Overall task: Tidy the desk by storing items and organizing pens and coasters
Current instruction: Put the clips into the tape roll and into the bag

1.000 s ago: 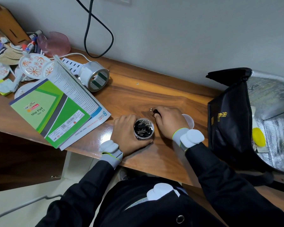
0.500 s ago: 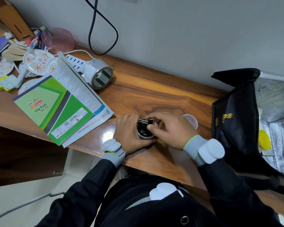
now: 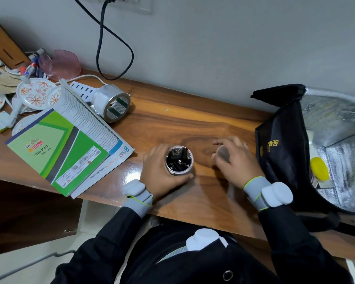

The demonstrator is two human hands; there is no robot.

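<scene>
A small clear round tub (image 3: pixel 179 160) full of black binder clips stands open on the wooden desk (image 3: pixel 172 124), and my left hand (image 3: pixel 160 169) is wrapped around its left side. My right hand (image 3: pixel 235 160) is to the right of the tub and holds its clear round lid (image 3: pixel 223 153) between the fingertips, blurred by motion. Floral coasters (image 3: pixel 34 93) and several pens (image 3: pixel 32 64) lie in a heap at the desk's far left.
A green slip pad (image 3: pixel 57 150) on an open booklet lies left of the tub, with a roll of silver tape (image 3: pixel 113 106) and a white power strip (image 3: pixel 81 89) behind it. An open black foil-lined bag (image 3: pixel 285 144) stands at the right. A black cable (image 3: pixel 111 48) hangs on the wall.
My right hand has left the tub's mouth, moved right and picked up the lid that lay on the desk. My left hand stays on the tub.
</scene>
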